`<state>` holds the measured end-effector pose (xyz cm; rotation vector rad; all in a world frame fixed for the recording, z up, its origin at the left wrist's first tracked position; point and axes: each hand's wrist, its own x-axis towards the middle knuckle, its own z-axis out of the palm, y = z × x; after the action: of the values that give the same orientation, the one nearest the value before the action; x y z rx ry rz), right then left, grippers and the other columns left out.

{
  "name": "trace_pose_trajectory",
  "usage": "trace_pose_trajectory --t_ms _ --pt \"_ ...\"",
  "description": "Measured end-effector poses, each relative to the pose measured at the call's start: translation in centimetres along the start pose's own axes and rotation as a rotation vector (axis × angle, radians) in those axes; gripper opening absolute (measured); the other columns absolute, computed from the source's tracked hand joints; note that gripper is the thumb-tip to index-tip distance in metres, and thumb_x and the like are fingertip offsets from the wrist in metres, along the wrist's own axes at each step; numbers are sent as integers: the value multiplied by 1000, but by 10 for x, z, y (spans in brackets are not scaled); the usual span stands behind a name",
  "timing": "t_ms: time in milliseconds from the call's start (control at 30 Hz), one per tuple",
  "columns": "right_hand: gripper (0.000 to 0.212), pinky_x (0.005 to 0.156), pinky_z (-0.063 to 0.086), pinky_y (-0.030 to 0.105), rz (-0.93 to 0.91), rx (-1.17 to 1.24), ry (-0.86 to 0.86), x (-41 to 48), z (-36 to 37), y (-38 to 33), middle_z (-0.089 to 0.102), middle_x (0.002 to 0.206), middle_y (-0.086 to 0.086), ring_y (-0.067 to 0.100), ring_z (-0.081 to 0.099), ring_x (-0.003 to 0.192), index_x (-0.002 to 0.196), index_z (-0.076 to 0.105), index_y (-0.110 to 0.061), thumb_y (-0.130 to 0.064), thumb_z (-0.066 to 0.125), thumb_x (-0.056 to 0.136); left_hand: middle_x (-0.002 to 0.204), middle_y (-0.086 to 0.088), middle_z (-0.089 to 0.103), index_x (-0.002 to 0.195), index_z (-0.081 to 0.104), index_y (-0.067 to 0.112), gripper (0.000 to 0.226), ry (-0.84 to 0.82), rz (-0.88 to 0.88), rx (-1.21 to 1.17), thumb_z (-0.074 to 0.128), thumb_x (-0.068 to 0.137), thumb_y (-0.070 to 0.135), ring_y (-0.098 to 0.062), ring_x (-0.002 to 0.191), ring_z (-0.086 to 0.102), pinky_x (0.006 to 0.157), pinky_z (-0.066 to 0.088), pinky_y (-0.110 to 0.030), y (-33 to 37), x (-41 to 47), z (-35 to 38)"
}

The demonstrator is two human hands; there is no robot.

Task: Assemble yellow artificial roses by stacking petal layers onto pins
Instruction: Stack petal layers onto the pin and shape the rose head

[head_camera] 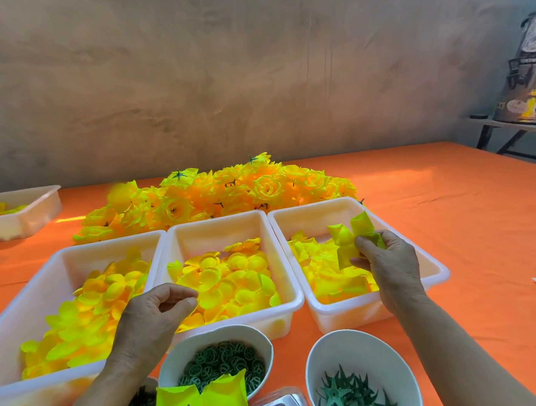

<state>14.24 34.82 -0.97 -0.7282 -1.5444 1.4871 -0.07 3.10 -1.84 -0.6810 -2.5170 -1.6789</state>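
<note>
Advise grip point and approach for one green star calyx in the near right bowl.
Take a star calyx by one pointed arm, coming straight down from above. The bowl has tall walls that block side entry, and the pieces lie tangled; the upturned points are the only parts standing free. The right hand already holds a petal layer.
</note>
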Motion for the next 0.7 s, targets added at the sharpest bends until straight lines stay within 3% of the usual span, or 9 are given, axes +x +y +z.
trace_pose_trajectory --t_ms 133,300,433,600,700 --pt "16 73 58 43 -9 -30 8 -1 0 0 69 69 -7 8 66 56 79 71 -21 -5 69 76 75 18 73 72 75 26 21 7 -1 8 75 81 7 6 72 65 65 47 -16 2 0 0" --pt "20 47 49 20 35 60 9 -4 -1 -10 64 72 -5 13 56 60 80 66 -19 1 67 78 75 15 73 73 75 24 21 -19 -19 -12 75 81 5 5 70 65 61 47 -7 5 -1 0" --pt "21 36 31 17 62 73 11 -11 1 -31 54 71 2 15 40 52 81 62 -19 2 66 79 67 2 72 71 76 18 23 -45 -122 -140 72 82 -1 -13 69 63 69 51 -27 8 2 -6" --pt "20 35 26 15 -2 127 -189 -47 12 -82 61 59 -8 5 44 39 82 65 -18 2 66 78 77 -11 66 85 71 5 14 5 -259 -395 63 86 -5 -28 82 59 74 51 -32 24 3 -23" --pt "22 35 22 17 21 166 -351 -74 20 -106 64 69 2 11 43 45 94 65 -15 1 67 79 74 -8 67 91 70 3 10 14 -255 -480 61 88 -1 -24 78 62 73 51 -32 50 -3 -36"
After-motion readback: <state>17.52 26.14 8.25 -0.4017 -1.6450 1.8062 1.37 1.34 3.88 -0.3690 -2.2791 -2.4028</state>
